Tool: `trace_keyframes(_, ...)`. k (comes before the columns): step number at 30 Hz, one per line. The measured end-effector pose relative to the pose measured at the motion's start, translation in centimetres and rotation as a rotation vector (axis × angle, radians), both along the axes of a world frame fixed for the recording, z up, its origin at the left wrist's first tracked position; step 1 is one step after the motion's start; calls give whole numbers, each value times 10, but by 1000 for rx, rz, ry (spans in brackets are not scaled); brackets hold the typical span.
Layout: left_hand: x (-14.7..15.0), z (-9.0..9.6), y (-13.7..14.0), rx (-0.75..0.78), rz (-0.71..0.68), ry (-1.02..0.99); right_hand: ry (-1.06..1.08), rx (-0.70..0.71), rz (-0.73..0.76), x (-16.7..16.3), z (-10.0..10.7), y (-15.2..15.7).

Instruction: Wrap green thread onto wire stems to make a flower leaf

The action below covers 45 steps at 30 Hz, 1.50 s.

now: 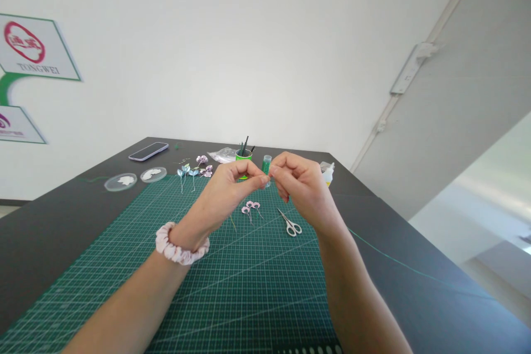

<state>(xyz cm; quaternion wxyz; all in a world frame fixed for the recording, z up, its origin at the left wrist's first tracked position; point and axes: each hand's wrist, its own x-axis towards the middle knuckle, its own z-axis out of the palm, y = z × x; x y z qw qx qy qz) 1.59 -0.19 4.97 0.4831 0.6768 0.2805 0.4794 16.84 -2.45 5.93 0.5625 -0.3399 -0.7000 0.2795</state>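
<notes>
My left hand [238, 180], a pale scrunchie [180, 251] on its wrist, is closed in a pinch with thumb and forefinger together. Almost touching it, my right hand [296, 180] pinches too. What is between the fingertips is too small to make out. Just behind them stands a spool of green thread [266, 164], partly covered by the fingers. Below the hands, several small pink petals on wire stems [250, 206] lie on the green cutting mat [244, 282]. Small scissors with white handles [292, 227] lie below my right hand. A thin wire [233, 223] lies under my left hand.
At the back left are blue flower pieces [185, 172], purple flowers [206, 170], two shallow dishes [120, 182] with white bits and a phone [148, 151]. A green tin [243, 155] with tools, a plastic bag [222, 155] and a white bottle [327, 173] stand farther back. Green thread [390, 256] trails right.
</notes>
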Motion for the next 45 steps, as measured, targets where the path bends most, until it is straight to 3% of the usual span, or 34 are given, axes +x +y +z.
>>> trace_keyframes(3, 0, -2, 3, -56, -143, -54, 7, 25, 36, 1, -1, 0)
trace_keyframes(5, -1, -3, 2, -63, -165, -72, 9, 22, 28, 1, -1, 1)
trace_keyframes(10, -3, 2, -5, 79, 45, -11, 21, 16, -19, 3, -1, 1)
trace_keyframes(13, -4, 5, -9, 144, 53, 41, 32, 3, 6, 3, 0, 0)
trace_keyframes(16, -3, 5, -7, 85, 0, 48, 40, 12, 53, 3, 0, -1)
trace_keyframes(21, -5, 1, -2, -82, -286, -32, 40, 14, 111, 2, 0, -4)
trace_keyframes(25, -7, 1, 0, -185, -380, -101, 51, 18, 144, 2, 1, -5)
trace_keyframes(34, -5, 1, 1, -315, -415, -193, 37, 46, 122, 1, -1, -2)
trace_keyframes(45, -4, 3, 1, -304, -318, -170, 18, -37, 95, 3, -2, -1)
